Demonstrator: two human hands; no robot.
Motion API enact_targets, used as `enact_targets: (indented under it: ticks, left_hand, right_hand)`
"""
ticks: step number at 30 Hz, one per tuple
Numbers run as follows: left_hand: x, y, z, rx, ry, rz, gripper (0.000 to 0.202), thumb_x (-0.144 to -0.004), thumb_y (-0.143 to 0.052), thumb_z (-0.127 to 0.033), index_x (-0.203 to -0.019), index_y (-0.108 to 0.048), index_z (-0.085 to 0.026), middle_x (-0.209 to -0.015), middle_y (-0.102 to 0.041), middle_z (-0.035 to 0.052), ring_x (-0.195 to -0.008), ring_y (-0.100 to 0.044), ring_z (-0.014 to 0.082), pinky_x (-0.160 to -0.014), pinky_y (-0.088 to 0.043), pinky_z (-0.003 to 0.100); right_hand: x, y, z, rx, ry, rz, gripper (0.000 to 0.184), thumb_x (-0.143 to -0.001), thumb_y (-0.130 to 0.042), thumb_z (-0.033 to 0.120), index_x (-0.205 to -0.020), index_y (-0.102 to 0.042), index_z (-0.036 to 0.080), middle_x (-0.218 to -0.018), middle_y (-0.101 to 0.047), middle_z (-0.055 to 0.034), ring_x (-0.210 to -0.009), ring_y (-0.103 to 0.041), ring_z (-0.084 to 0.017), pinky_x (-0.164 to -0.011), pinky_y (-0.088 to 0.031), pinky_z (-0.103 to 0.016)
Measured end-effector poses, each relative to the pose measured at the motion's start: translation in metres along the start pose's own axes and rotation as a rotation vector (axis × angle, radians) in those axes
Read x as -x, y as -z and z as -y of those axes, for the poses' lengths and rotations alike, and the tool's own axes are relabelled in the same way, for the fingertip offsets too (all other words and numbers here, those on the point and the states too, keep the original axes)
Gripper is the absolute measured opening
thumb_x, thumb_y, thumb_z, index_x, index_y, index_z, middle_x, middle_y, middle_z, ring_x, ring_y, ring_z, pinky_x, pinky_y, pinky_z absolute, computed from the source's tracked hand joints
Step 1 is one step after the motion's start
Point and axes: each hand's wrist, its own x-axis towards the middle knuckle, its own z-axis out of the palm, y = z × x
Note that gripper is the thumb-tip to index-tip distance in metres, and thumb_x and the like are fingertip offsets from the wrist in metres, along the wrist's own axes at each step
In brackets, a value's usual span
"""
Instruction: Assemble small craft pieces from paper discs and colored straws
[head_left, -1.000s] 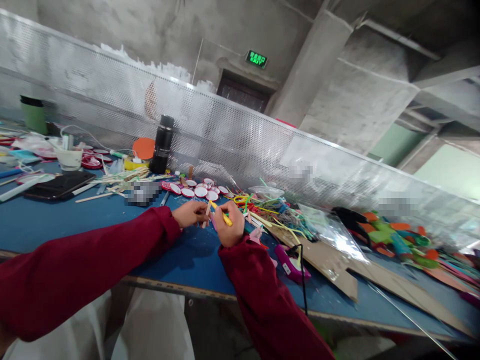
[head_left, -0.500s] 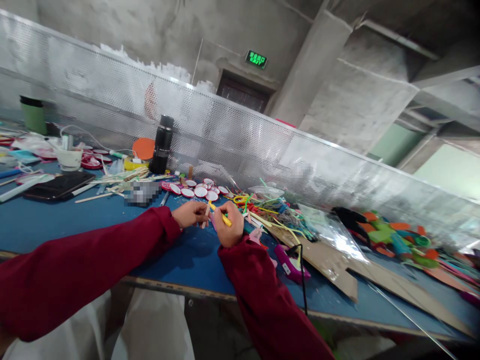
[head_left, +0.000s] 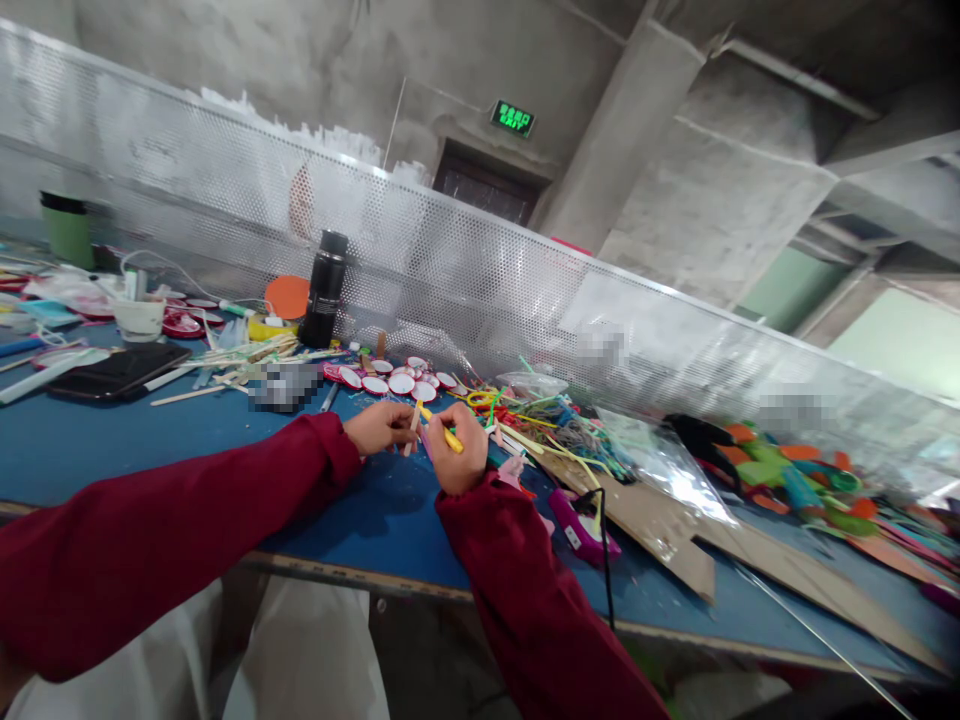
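Note:
My left hand point(head_left: 379, 428) is closed, pinching a short wooden craft stick point(head_left: 412, 430) that points upward from the fingertips. Close beside it, my right hand point(head_left: 460, 458) grips a yellow pen-like tool point(head_left: 452, 440), its end reaching toward the top of the stick. Whether that end touches the stick, I cannot tell. Both hands are just above the blue table point(head_left: 300, 540). Right behind them lie several white discs with red rims point(head_left: 401, 384) and a tangle of coloured cords point(head_left: 525, 410).
A black bottle point(head_left: 324, 290) stands behind a pile of wooden sticks point(head_left: 259, 355). Left of it are a dark phone point(head_left: 120, 372) and a white cup point(head_left: 140, 320). To the right lie a purple device point(head_left: 581, 530), cardboard point(head_left: 652, 520) and coloured scraps point(head_left: 810, 480). A perforated metal screen point(head_left: 465, 270) runs behind.

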Motion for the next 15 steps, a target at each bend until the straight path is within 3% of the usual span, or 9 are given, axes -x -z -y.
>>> enact_targets:
  ticks: [15]
  left_hand:
    - [0.0006, -0.0002, -0.0010, -0.003, 0.009, 0.000, 0.032, -0.073, -0.070, -0.042, -0.083, -0.054, -0.016, -0.071, -0.067, 0.0027, -0.062, -0.061, 0.0137, -0.051, -0.043, 0.021]
  right_hand:
    - [-0.0012, 0.0017, 0.0030, -0.025, -0.004, 0.000, 0.019, -0.086, -0.053, 0.027, -0.069, -0.049, 0.021, -0.063, -0.054, 0.0013, -0.061, -0.050, -0.014, -0.061, -0.038, -0.026]
